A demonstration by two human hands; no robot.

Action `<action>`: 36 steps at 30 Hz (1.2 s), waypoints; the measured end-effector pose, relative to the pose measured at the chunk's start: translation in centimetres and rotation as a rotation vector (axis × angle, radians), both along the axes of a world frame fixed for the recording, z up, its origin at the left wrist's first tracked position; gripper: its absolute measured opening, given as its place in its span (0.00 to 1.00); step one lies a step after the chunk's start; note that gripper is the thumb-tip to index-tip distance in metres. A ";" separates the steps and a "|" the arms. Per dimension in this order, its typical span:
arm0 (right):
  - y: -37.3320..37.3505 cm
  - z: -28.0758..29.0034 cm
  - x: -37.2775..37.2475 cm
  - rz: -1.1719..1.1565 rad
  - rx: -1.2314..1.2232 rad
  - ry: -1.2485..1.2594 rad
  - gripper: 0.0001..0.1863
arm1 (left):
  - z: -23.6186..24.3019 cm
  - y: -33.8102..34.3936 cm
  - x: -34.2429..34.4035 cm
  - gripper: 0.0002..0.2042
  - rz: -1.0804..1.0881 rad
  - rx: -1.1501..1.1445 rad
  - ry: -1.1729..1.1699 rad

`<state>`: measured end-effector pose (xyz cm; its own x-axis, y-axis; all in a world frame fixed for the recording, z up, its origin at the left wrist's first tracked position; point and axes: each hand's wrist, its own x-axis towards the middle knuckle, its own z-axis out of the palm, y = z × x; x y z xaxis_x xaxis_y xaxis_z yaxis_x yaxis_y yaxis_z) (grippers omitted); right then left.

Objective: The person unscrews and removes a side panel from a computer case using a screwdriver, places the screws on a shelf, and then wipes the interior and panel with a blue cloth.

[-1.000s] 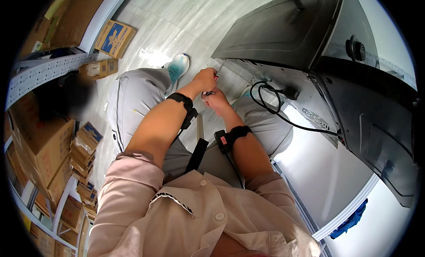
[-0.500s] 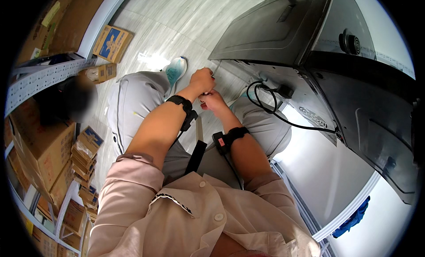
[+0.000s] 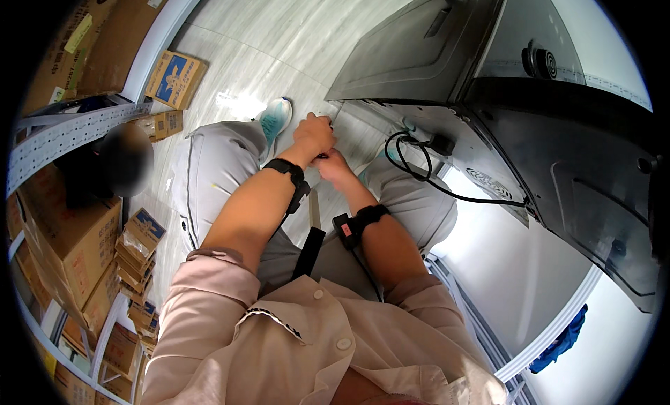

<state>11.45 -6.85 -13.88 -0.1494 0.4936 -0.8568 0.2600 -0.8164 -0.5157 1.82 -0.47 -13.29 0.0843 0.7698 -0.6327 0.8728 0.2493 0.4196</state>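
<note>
Left hand (image 3: 315,133) and right hand (image 3: 334,168) are both clenched on dark bits (image 3: 322,156), mostly hidden, 12 o'clock; blue-printed cardboard carton (image 3: 176,80)'s at 10.

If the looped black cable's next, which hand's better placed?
Right, probably. The right hand is nearer the black cable; the left hand sits farther left. Whether either is free is hard to tell.

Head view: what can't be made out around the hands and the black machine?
All in the head view:
Small dark item: mostly covered by the left hand and right hand; its kind and full shape are unclear.
Right shoe: mostly hidden by the right trouser leg.
Black machine: far right side lost in the dark fisheye rim.
Dark shape by the boxes: blurred.
</note>
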 end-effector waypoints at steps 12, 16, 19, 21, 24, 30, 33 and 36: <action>0.2 -0.6 0.4 -0.020 -0.123 0.024 0.14 | -1.9 -0.1 0.1 0.20 0.247 -0.043 -0.298; 0.0 -1.1 0.6 -0.042 -0.080 0.033 0.12 | -2.2 0.1 0.2 0.22 0.293 -0.116 -0.337; 0.1 -0.7 0.9 -0.042 -0.071 0.117 0.12 | -1.3 0.4 0.1 0.24 0.229 -0.142 -0.270; 0.0 -0.6 0.6 -0.089 -0.019 0.088 0.09 | -0.2 0.4 -0.1 0.24 0.090 -0.138 -0.114; -0.1 -0.3 0.4 -0.078 0.061 0.021 0.09 | 0.6 0.6 -0.4 0.25 0.117 -0.222 -0.139; 0.9 0.6 0.3 -0.075 -0.046 0.010 0.12 | -0.2 -0.3 0.2 0.22 0.167 -0.032 -0.184; 0.8 -0.4 0.4 -0.011 -0.054 0.035 0.10 | -1.2 -0.5 0.4 0.23 0.219 -0.020 -0.220; 0.1 -1.3 0.8 -0.010 -0.024 0.046 0.10 | -2.1 -0.5 0.1 0.25 0.187 -0.025 -0.299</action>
